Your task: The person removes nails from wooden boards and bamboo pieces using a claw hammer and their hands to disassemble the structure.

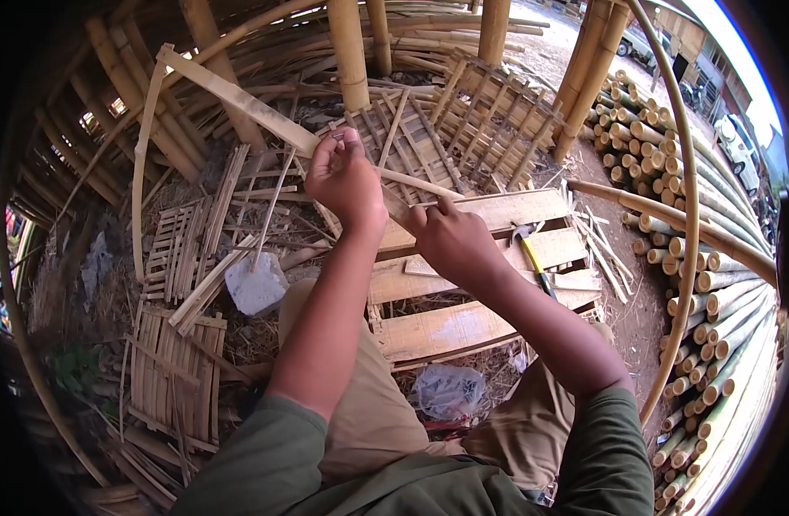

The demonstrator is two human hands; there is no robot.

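A long flat bamboo strip (pixel 248 105) runs from the upper left down toward the wooden slatted bench, with its far end bent over into a thin hanging length. My left hand (pixel 350 182) is closed with curled fingers over the strip; a small thin object shows at its fingertips, too small to name. My right hand (pixel 453 236) grips the lower part of the strip just above the bench (pixel 446 331). A hammer (pixel 532 258) with a yellow and black handle lies on the bench, right of my right hand. Small flat wood pieces (pixel 422 267) lie beside it.
Bamboo poles (pixel 721 284) are stacked on the right. Woven bamboo panels (pixel 498 120) lean behind the bench. Slatted pieces (pixel 175 370) lie at the left, near a whitish block (pixel 255 282). A clear plastic bag (pixel 449 391) sits between the person's legs. Upright posts (pixel 349 56) stand behind.
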